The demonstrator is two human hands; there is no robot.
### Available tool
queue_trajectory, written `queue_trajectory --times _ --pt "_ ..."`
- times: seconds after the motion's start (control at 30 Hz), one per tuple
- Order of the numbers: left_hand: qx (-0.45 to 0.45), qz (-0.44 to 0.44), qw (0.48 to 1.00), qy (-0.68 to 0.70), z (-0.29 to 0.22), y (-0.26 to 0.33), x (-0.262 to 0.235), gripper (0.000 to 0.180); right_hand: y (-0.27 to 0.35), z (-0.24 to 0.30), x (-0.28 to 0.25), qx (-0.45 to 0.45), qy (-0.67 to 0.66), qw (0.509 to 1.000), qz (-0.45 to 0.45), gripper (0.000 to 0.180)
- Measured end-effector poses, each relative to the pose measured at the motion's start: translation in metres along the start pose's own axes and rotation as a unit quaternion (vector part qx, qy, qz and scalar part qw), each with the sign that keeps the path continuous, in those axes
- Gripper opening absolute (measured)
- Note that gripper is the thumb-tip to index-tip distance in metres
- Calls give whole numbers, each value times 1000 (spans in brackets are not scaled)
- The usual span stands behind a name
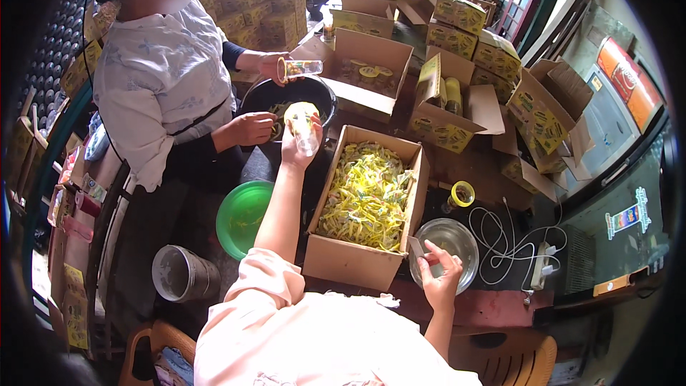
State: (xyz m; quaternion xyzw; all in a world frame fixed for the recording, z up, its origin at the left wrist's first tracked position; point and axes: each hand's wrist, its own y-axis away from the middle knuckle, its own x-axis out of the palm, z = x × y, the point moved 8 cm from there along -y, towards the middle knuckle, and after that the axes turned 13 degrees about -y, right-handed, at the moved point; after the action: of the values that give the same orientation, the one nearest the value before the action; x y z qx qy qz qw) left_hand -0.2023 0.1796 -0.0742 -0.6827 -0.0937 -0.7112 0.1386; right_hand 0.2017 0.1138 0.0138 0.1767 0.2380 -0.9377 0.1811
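My left hand (299, 151), arm stretched forward, is closed around a clear plastic jar (306, 129) with yellow showing at its far end. It is held up beside the black tub (331, 100). My right hand (441, 271) pinches a thin, flat, greyish strip (417, 249) over the rim of a clear round bowl (468, 243); the strip's kind is unclear. Between my hands stands an open cardboard box (354, 264) filled with small yellow-wrapped packets (366, 196).
Across from me, a person (168, 78) holds another clear jar (305, 67) by the tub. A green basin (243, 225) and a grey bucket (184, 275) stand left. A yellow-rimmed jar (462, 194), white cables (511, 243) and a power strip (539, 266) lie right. Open cartons (443, 111) stand behind.
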Motion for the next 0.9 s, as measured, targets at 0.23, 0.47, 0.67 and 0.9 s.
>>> queue_trajectory --times 0.23,0.47,0.67,0.9 --pt "-45 4 999 9 24 -3 21 55 -12 -12 2 -1 4 1000 -14 32" --pt "-34 36 999 -23 27 11 32 54 -23 -10 22 9 6 1000 20 30" --pt "1 -26 995 95 7 3 3 57 -26 -14 27 -3 -5 999 33 30" --pt "145 -55 986 53 -53 -51 3 48 -32 -12 31 -8 -8 999 47 30"
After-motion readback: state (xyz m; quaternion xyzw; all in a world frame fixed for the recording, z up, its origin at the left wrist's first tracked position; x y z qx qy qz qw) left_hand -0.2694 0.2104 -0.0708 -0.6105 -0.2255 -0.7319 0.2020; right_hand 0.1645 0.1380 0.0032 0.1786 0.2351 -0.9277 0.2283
